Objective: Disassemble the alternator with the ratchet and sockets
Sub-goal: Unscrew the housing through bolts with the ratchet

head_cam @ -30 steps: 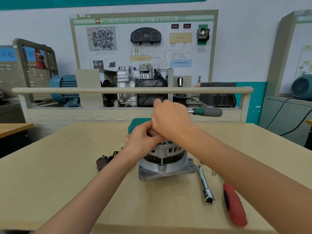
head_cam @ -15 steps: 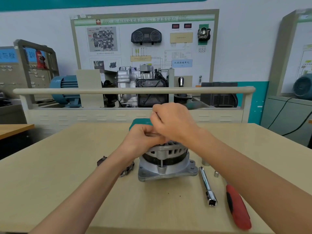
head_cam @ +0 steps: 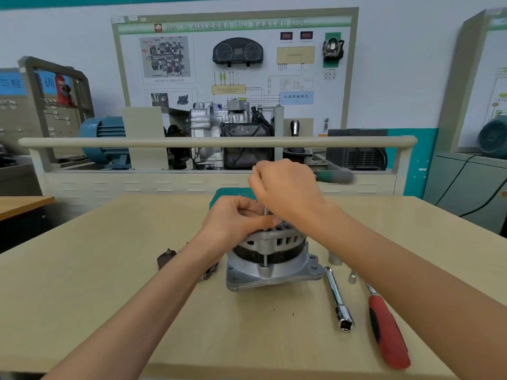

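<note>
Alternator stood mid-counter; left hand curled on its top, pinching the shaft; right hand gripped the ratchet above it; extension lay right

The alternator stands upright near the middle of the table, its flat silver mounting flange down, a black band round its middle and a slotted silver housing on top. A long bolt runs vertically down its front. The ratchet is held above it, its green and grey handle blurred and pointing right, a thin shaft dropping to the alternator's top. Right of the alternator lie a chrome extension bar and two small sockets, apart.
</note>
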Demonstrator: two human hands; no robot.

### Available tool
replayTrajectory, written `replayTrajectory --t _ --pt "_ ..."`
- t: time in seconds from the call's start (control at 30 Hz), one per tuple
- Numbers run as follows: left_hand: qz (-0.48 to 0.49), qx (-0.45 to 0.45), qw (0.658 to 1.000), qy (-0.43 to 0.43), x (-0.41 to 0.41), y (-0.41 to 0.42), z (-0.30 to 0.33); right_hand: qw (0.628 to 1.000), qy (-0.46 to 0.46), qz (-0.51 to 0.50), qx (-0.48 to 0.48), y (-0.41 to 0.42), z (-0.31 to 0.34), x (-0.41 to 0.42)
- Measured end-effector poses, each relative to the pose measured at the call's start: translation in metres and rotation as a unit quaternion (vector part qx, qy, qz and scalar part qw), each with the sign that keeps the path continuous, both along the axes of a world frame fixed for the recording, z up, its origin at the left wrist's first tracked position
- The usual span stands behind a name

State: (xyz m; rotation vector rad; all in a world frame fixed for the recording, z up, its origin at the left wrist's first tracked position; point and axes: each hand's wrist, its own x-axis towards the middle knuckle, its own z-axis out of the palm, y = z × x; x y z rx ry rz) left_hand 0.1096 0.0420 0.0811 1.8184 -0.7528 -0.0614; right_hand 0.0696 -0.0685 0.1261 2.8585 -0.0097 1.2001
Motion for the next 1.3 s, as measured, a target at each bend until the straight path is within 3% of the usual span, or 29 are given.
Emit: replayTrajectory --t 0.07,0.13,0.23,0.33,0.4,0.5,0.57,0.7,0.8,0.87,0.93,1.0,1.1,1.13,1.2,1.23,1.3 --pt "0.036 -0.003 0.999 -0.029 -0.001 -0.004 -0.002 0.992 -0.005 -0.124 -0.038 0.009 0.002 0.003" --pt "0.023 -0.009 0.999 -0.04 -0.001 -0.002 -0.003 0.988 -0.036 -0.131 -0.078 0.014 0.001 0.002" --pt "-0.071 0.003 0.997 -0.011 0.0 0.009 -0.001 0.993 -0.091 0.017 -0.078 0.006 -0.006 -0.001" --pt "-0.093 -0.009 0.995 0.018 0.003 0.012 0.0 0.993 -0.029 0.11 -0.001 -0.002 -0.002 -0.002" --pt "-0.042 -0.036 0.998 0.009 0.001 0.005 -0.001 0.999 0.002 0.043 -0.003 -0.001 0.002 0.001" --pt "0.061 -0.021 0.996 -0.057 -0.003 -0.006 -0.007 0.989 0.002 -0.145 -0.042 0.008 0.003 0.004" --pt "0.067 -0.006 0.995 -0.074 -0.005 -0.006 -0.006 0.983 -0.015 -0.171 -0.067 0.012 0.003 0.003" --pt "-0.072 0.02 0.997 -0.011 -0.002 0.011 0.0 0.991 -0.083 -0.058 -0.09 0.002 -0.003 0.001" --pt "-0.046 -0.026 0.998 0.03 -0.002 0.008 -0.001 0.997 -0.057 0.044 -0.036 -0.001 -0.005 -0.002" --pt "0.016 -0.043 0.999 0.025 -0.005 0.0 -0.003 1.0 -0.018 -0.014 -0.009 0.0 0.001 -0.003" --pt "0.045 -0.039 0.998 -0.006 -0.007 -0.007 -0.004 0.991 0.009 -0.133 -0.029 0.003 0.006 -0.001" --pt "0.047 -0.019 0.998 -0.035 -0.007 -0.008 -0.004 0.981 0.002 -0.181 -0.072 0.011 0.007 -0.005" --pt "-0.013 0.021 0.999 -0.028 -0.006 0.002 -0.002 0.976 -0.095 -0.128 -0.15 0.008 0.002 -0.006" --pt "-0.044 0.016 0.999 -0.012 -0.007 0.006 -0.001 0.979 -0.126 -0.049 -0.152 0.004 -0.001 -0.006" --pt "-0.064 -0.005 0.998 0.009 -0.006 0.007 -0.001 0.987 -0.095 0.1 -0.08 -0.004 -0.002 -0.004" --pt "-0.049 -0.017 0.999 0.013 -0.005 0.005 -0.001 0.992 -0.048 0.106 -0.044 -0.003 0.0 -0.005" --pt "0.008 -0.029 1.0 -0.006 -0.005 -0.002 -0.003 1.0 0.003 -0.003 -0.023 0.0 0.006 -0.001"
